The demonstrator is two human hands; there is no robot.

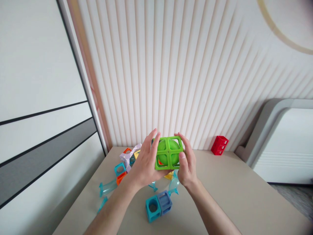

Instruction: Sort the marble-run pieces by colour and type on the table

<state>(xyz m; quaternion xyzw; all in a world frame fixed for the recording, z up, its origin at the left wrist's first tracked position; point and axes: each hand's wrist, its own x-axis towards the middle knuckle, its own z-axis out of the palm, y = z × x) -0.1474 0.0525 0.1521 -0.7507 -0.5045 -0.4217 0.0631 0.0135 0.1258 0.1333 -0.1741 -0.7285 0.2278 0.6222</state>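
Note:
Both my hands grip a green open-frame block (168, 152) above the table, one at each side. It looks like a square of joined cube frames with a round curved shape across its face. My left hand (144, 163) wraps its left side, fingers up along the edge and palm beneath. On the right edge, my right hand (187, 161) has its thumb on the front and its fingers behind. A bit of orange shows through a lower opening. Below my hands, a turquoise cube with a round hole (153, 208) sits against a blue cube frame (164, 201) on the table.
A red block (220, 145) stands at the table's back right. To the left lie a lilac piece (127, 158), a turquoise frame (119, 169), an orange block (121, 178) and a clear blue tube (108, 188). A ribbed wall (171, 71) rises behind the table (220, 189).

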